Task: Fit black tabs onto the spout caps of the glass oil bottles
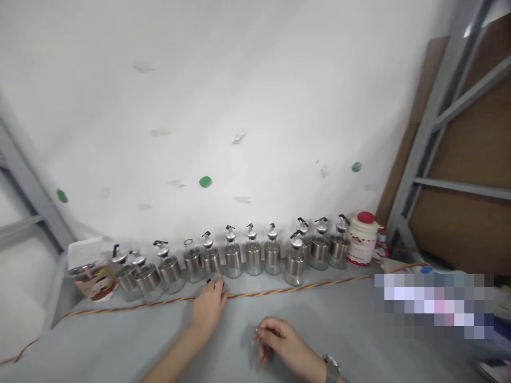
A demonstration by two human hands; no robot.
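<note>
A row of several glass oil bottles with steel collars and pour spouts [232, 258] stands along the foot of the white wall. My left hand [208, 306] reaches flat over the grey table [120, 340], fingertips close to one bottle [211, 259] and touching the red-and-yellow twisted cable [279, 290]. One bottle [193, 260] to its left has no spout cap. My right hand [277, 338] hovers nearer to me, fingers loosely curled, holding nothing that I can see; a watch sits on its wrist.
A white jug with a red lid [362, 238] stands at the right end of the row. A plastic bag [91, 271] lies at the left end. Grey metal shelving frames [435, 122] and brown boards flank the wall. A blurred patch covers the right.
</note>
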